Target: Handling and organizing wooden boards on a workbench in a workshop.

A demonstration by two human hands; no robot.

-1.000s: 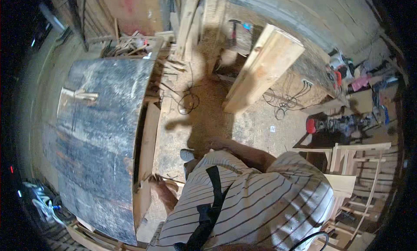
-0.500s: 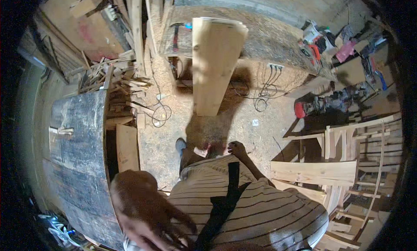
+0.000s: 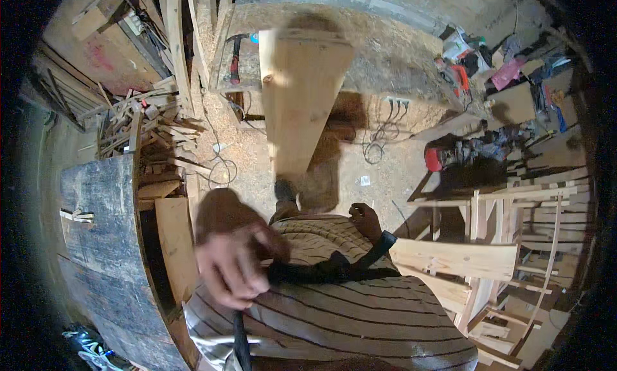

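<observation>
My left hand (image 3: 234, 265) is raised in front of my body, blurred, with its fingers curled down round a black strap (image 3: 328, 268). One length of the strap runs right across my striped shirt (image 3: 334, 313), and another hangs below the hand. My right hand (image 3: 365, 220) hangs low by my side, its fingers loosely curled and nothing visible in them. Ahead of me, wide pale wooden boards (image 3: 302, 101) lie on the workbench (image 3: 392, 56) and jut out toward me over its near edge. Left of them on the bench is a hammer (image 3: 236, 59) with a red and black handle.
On the left stands a dark worn tabletop (image 3: 99, 217), with piled wood scraps (image 3: 151, 127) behind it. Wooden frames (image 3: 495, 223) and a pale board (image 3: 456, 258) stand close on my right. Black cables (image 3: 376, 143) trail below the bench, near a red-ended machine (image 3: 443, 158).
My left hand has risen and moved forward, drawing the strap across to the left. The boards and bench now sit farther left in view. My right hand has come nearer my body.
</observation>
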